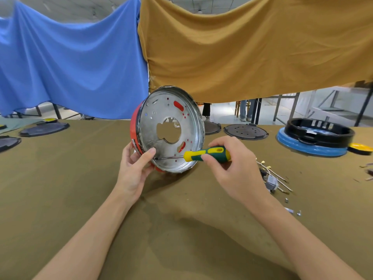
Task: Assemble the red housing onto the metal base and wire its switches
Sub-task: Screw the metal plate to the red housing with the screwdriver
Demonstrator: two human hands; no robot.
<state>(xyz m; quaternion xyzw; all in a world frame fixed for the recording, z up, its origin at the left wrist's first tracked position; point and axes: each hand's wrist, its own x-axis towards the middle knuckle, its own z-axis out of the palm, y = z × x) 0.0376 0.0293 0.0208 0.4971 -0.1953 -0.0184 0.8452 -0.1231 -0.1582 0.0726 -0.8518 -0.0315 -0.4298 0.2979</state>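
There's a small white label (pixel 134 142) on the red housing (pixel 133 131), low on its rim beside your thumb, but its print is too small to read, and no other writing shows. You've got the metal base (pixel 170 129) tipped up on edge, resting on the olive table cloth (pixel 84 178), its open face turned toward you. It's a shallow silvery dish with a big lobed hole in the middle, small punched holes scattered round it, and red showing through two curved slots. The housing hugs its back and left side. Your left hand (pixel 134 170) grips the lower left rim, fingers behind, thumb pressed on the inner face. Your right hand (pixel 228 162) curls round the green and yellow handle of the screwdriver (pixel 205 155), shaft lying level, tip meeting the base just below your left thumb. To your right on the cloth lie a grey switch with wires (pixel 272 181) and loose small metal parts (pixel 292 209).
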